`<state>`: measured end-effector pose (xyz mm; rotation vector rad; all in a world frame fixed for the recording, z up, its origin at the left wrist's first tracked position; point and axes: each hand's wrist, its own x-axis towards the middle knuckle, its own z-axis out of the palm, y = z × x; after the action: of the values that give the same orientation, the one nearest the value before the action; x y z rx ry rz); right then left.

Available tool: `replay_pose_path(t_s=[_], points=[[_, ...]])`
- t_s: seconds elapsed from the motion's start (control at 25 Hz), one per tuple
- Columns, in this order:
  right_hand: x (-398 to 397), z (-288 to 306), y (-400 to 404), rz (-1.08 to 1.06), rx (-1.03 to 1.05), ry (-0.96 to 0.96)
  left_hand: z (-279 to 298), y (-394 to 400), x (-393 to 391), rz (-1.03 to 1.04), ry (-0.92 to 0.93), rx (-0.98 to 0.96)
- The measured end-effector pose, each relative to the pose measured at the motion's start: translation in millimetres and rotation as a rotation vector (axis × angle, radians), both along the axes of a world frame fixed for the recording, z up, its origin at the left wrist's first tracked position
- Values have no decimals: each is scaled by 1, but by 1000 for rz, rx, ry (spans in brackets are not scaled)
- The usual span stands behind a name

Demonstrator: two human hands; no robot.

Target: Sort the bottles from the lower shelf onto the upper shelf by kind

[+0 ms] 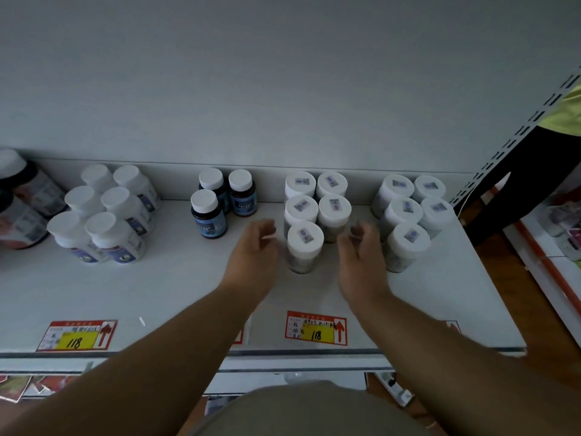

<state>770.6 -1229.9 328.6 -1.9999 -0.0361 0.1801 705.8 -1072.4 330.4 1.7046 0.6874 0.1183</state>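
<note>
Fingers (267, 229) of the left hand (251, 256) are loosely curled and hold nothing; the right hand (361, 259) also has relaxed, slightly bent fingers and holds nothing. Both hands hover over the upper shelf (176, 294), a pale flat board with a pale back wall (283, 73) behind it. On the shelf's front edge are red and yellow price tags (316, 328), two of them reading 118. At the right stands a slotted metal upright (515, 133), and beyond it a person in dark trousers (509, 190) on a brown floor.

The bottles stand upright in groups by kind. At the far left are large dark jars (22, 199), partly cut by the frame. Next come six white bottles (110, 212) in two rows. In the middle stand three dark bottles (220, 202) with white caps. To the right is a group of five clear bottles (314, 206) with stickers on their white caps, and further right five more of the same look (408, 209).

The front bottle (303, 247) of the middle-right group stands between the two hands, near both but touched by neither. Motion blur makes the fingertips unclear
</note>
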Motion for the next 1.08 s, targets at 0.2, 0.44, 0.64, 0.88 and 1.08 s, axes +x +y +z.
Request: replay_pose_path(t_s=[0.2, 0.44, 0.64, 0.88, 1.08], points=[[-30, -15, 5, 262, -141, -128, -5, 0, -18, -199, -11, 297], [-25, -15, 13, 283, -172, -195, -6, 6, -15, -184, -44, 307], [-26, -18, 14, 285, -208, -242, -5, 8, -12, -218, -36, 345], [-30, -15, 5, 284, -217, -267, -3, 7, -22, -212, -14, 370], [-34, -13, -11, 289, -171, -309, 3, -11, -51, -108, 34, 389]])
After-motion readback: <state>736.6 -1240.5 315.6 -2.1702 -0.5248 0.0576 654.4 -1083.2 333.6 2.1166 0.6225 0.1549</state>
